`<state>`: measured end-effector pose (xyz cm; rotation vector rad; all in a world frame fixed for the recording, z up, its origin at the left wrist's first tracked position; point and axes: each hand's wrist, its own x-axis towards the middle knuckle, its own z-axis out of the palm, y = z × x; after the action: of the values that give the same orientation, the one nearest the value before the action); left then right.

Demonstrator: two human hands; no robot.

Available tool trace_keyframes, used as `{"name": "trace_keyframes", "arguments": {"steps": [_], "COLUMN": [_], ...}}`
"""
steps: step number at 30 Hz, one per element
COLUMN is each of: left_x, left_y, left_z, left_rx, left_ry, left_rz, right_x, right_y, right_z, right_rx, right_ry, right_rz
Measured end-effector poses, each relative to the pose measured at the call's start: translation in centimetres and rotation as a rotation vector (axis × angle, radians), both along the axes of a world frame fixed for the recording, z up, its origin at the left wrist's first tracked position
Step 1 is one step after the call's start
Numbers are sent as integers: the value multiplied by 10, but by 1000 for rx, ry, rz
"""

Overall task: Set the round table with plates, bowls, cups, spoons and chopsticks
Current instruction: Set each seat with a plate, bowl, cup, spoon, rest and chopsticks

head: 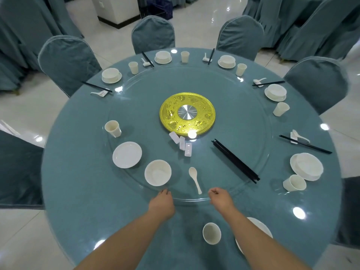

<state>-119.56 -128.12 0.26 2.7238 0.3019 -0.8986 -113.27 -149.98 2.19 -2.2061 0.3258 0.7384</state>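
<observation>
My left hand [162,202] hovers at the near rim of the glass turntable [251,117], just below a white bowl [157,172], fingers loosely curled and holding nothing. My right hand [220,197] hangs likewise, just right of a white spoon [194,179]. On the turntable also lie a white plate [127,154], a cup [112,128], black chopsticks [235,161] and white rests [182,142]. A cup [211,233] and a plate [261,227] sit on the tablecloth between and under my forearms.
Several finished place settings ring the round blue table [78,182], for example a bowl on a plate [305,166] at the right. A gold disc [187,113] marks the centre. Covered chairs [68,61] surround the table.
</observation>
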Motion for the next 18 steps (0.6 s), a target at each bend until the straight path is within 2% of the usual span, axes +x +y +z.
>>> {"name": "trace_keyframes", "arguments": {"steps": [8,18], "left_x": [6,18], "left_y": [9,27], "left_z": [-4,-1], "left_rx": [-33,20], "left_ry": [21,76], "left_rz": [91,167], "right_x": [8,10], "right_y": [-5,8], "right_z": [-4,-17], "right_rx": [-15,8], "right_ry": [11,55], "right_rz": [9,21]}}
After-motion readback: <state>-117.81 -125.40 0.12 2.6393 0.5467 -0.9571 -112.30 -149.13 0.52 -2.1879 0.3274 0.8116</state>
